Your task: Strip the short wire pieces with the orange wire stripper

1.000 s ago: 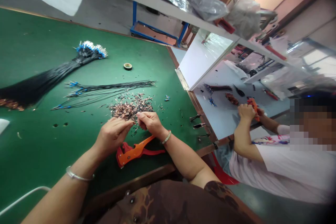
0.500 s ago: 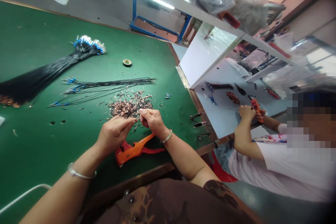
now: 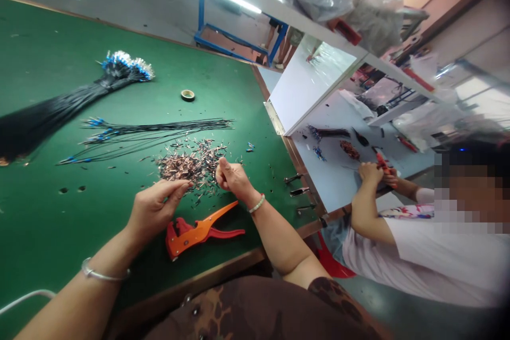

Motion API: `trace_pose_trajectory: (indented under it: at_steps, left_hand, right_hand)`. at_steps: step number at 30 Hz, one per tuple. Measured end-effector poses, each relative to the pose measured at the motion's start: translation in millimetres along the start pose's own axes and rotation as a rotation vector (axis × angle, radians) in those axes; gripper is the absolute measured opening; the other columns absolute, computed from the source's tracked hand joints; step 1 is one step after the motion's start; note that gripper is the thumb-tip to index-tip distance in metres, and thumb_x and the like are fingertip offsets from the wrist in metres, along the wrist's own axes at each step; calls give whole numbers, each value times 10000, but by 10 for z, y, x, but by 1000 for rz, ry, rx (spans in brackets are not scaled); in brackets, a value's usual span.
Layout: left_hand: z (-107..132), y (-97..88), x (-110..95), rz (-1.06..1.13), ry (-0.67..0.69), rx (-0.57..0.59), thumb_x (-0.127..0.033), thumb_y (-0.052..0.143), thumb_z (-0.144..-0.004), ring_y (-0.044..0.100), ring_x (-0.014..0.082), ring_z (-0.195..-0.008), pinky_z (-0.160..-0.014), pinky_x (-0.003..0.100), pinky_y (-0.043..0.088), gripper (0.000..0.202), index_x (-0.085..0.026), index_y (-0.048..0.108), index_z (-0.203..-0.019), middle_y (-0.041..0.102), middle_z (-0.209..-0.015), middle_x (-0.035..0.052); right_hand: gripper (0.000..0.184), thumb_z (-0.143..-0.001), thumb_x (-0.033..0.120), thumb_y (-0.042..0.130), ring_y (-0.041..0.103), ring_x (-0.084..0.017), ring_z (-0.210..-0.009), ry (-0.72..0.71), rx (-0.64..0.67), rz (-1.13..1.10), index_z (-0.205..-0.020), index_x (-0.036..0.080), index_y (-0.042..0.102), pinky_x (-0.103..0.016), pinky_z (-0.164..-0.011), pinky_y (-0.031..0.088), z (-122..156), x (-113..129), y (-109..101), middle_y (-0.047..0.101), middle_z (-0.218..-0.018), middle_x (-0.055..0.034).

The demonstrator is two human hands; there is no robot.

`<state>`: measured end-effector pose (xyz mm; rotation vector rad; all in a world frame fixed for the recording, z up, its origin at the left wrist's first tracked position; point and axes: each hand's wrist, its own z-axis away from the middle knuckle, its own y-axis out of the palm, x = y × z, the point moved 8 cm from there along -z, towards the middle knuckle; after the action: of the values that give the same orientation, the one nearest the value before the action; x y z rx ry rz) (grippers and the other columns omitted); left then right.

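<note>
My left hand (image 3: 159, 204) is closed in a pinch at the near edge of a pile of short copper and black wire scraps (image 3: 181, 164). Whatever is between its fingertips is too small to make out. To its right, my right hand (image 3: 235, 180) is curled closed with the thumb on top, over the pile's right side; its contents are hidden. Just below both hands lies an orange and red wire stripper (image 3: 199, 234), untouched. Beyond the pile, thin black wires with blue ends (image 3: 159, 127) lie loosely side by side.
A thick bundle of black wires (image 3: 75, 98) lies at the left, near a roll of tape (image 3: 187, 95). Small blue pieces (image 3: 250, 146) sit right of the pile. Tools (image 3: 298, 191) stick out at the green table's right edge. A co-worker (image 3: 406, 239) sits at the right, holding an orange tool.
My hands have moved apart from near contact over the scraps: the left toward the left, the right slightly right. The wire stripper now shows more fully between my arms.
</note>
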<state>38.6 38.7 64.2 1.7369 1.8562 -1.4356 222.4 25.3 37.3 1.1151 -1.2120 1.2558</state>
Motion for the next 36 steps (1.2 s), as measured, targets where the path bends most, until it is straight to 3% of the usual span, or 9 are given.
trace_pose_trajectory:
  at_steps: [3, 6, 12, 22, 25, 28, 31, 33, 36]
  left_hand:
    - [13, 43, -28, 3, 35, 12, -332, 625, -951, 720, 142, -729, -719, 238, 555, 182, -221, 768, -962, 795, -885, 6]
    - [22, 95, -64, 22, 69, 30, -325, 620, -952, 714, 145, -713, -698, 240, 552, 190, -208, 770, -959, 792, -872, 19]
    - [13, 148, -100, 69, 45, 66, -338, 613, -954, 705, 146, -693, -667, 237, 544, 213, -204, 777, -974, 789, -857, 26]
    - [1, 171, -77, 87, -40, 96, -416, 583, -956, 700, 156, -681, -660, 252, 540, 286, -216, 788, -946, 785, -831, 30]
    - [11, 146, -71, 92, -24, 91, -406, 595, -949, 717, 163, -705, -680, 255, 555, 272, -216, 788, -942, 792, -849, 32]
    - [21, 95, -38, 84, -12, 65, -392, 609, -941, 739, 170, -744, -701, 252, 572, 245, -223, 786, -932, 799, -869, 24]
    - [26, 36, 29, 51, -41, 5, -383, 623, -936, 753, 173, -787, -724, 248, 581, 220, -233, 784, -946, 804, -911, 12]
    - [32, -6, 76, 23, -76, -47, -385, 636, -931, 753, 170, -795, -738, 248, 583, 209, -240, 783, -965, 805, -929, 3]
    - [45, -89, 126, -24, -120, -138, -393, 646, -929, 748, 163, -788, -725, 246, 578, 211, -246, 780, -998, 803, -936, -5]
  right_hand:
    - [706, -833, 835, 502, 393, -78, -464, 21, 95, 38, -608, 169, 571, -228, -496, 324, 44, -16, 175, 457, -486, 48]
    - [579, -849, 702, 621, 435, -79, -506, -33, 136, 25, -632, 166, 585, -226, -521, 348, 83, 25, 288, 501, -539, 43]
    - [451, -883, 520, 623, 378, -72, -418, -9, 50, -168, -601, 169, 601, -225, -428, 285, 107, -3, 287, 458, -465, 54]
    - [439, -837, 495, 661, 340, -62, -383, 17, -80, -245, -550, 175, 574, -217, -401, 269, 98, -68, 217, 432, -434, 56]
    - [479, -846, 528, 647, 323, -64, -380, -4, -160, -238, -532, 188, 525, -218, -395, 265, 39, -62, 34, 411, -431, 58]
    - [529, -903, 587, 547, 265, -64, -394, -66, -324, -235, -551, 215, 415, -207, -399, 240, -39, -1, -351, 328, -443, 85]
    - [486, -911, 569, 564, 299, -66, -416, -116, -411, -202, -601, 208, 466, -202, -418, 254, -56, 49, -584, 360, -476, 84]
    - [380, -887, 497, 646, 397, -74, -465, -144, -314, -80, -680, 180, 610, -205, -459, 315, -56, 74, -500, 488, -535, 54]
    - [248, -898, 343, 666, 493, -95, -569, -209, -94, 281, -1035, 160, 763, -218, -588, 414, -30, 87, -218, 633, -667, 23]
